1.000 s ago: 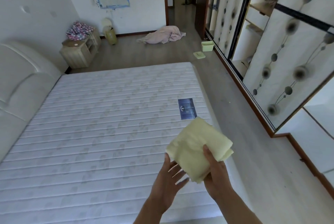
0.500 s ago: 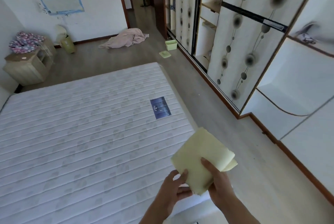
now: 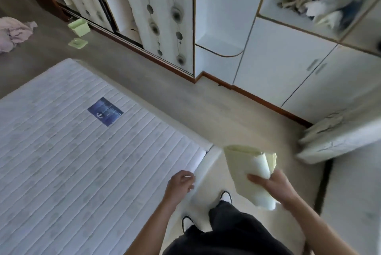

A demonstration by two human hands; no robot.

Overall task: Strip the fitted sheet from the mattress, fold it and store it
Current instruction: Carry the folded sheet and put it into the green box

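The folded pale yellow fitted sheet (image 3: pixel 246 170) hangs over the floor just past the mattress corner, and my right hand (image 3: pixel 272 184) grips it with the thumb on top. My left hand (image 3: pixel 180 182) holds nothing; it hovers over the mattress corner with loosely curled fingers. The bare white quilted mattress (image 3: pixel 72 151) with a blue label (image 3: pixel 105 111) fills the left side.
A white wardrobe (image 3: pixel 268 52) with open shelves and closed doors lines the far side of the floor strip. A green bin (image 3: pixel 79 27) and lid (image 3: pixel 78 43) lie on the floor, with pink bedding (image 3: pixel 12 32) at far left. A white padded piece (image 3: pixel 338 139) stands at right.
My left hand has let go of the sheet, which now stays in my right hand alone. The view has swung right, from the mattress toward the wardrobe.
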